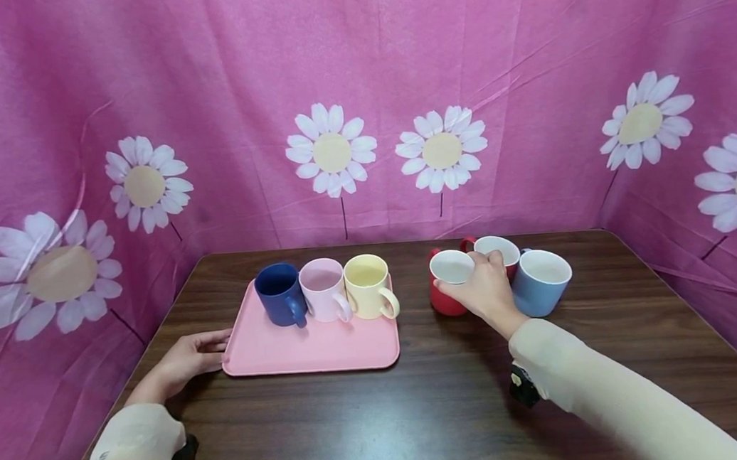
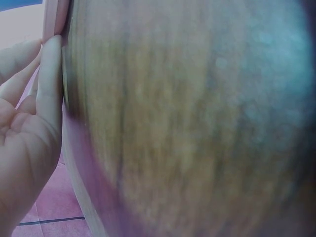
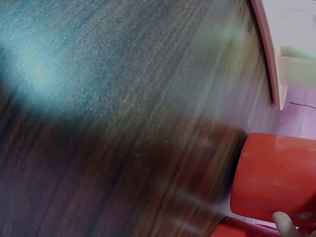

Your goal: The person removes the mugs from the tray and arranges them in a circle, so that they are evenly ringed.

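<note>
At the left edge of a pink tray point(image 1: 313, 351), my left hand point(image 1: 179, 364) pinches the rim between thumb and fingers; the left wrist view shows the fingertips at the tray's edge point(image 2: 53, 19). Along the tray's back stand a dark blue mug point(image 1: 277, 300), a pink mug point(image 1: 323, 294) and a yellow mug point(image 1: 366, 294). On the right, my right hand point(image 1: 488, 293) grips a red mug point(image 1: 445, 301) with a white inside from above, near its rim. A fingertip lies against this red mug point(image 3: 276, 173) in the right wrist view.
Just behind my right hand stands a second red mug point(image 1: 498, 248), partly hidden. Beside it is a light blue mug point(image 1: 542, 285). All stand on a dark wooden table point(image 1: 369, 422), with a pink flowered cloth point(image 1: 381, 44) hanging behind and at the sides.
</note>
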Tool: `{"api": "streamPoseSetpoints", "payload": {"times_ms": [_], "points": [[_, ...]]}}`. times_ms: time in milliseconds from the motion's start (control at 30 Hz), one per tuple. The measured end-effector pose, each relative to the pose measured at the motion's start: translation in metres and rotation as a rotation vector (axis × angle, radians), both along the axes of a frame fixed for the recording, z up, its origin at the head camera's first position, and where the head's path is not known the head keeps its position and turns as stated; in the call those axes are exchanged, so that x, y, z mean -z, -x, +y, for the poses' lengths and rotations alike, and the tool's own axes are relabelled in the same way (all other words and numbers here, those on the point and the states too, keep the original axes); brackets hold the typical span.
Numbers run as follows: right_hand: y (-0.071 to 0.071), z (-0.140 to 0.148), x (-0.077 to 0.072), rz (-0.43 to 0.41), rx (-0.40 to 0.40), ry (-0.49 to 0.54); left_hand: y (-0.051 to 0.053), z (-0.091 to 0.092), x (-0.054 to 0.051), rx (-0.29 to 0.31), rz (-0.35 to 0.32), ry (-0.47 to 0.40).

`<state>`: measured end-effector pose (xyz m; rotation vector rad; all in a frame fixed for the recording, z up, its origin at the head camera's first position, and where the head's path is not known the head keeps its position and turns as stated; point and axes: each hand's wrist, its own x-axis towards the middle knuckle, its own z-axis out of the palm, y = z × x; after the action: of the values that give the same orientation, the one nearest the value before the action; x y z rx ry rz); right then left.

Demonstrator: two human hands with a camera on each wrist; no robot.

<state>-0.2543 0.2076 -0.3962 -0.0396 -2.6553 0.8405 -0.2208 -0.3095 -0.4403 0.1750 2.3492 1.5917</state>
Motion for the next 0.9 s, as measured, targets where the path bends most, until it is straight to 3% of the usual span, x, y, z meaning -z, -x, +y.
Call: {"api": "streamPoseSetpoints", "payload": {"times_ms": [267,900], "points": [[-0.0002,-0.0019,0.0018,-0.032,0.04,0.007,-0.0006,0.0017,-0.0019,-0.003,-0.004,0.0],[-0.0024,0.0007,0.0013,-0.058,0.047,-0.034,-0.0019,0.0019,-0.0031,-0.005,0.007,0.001]]}}
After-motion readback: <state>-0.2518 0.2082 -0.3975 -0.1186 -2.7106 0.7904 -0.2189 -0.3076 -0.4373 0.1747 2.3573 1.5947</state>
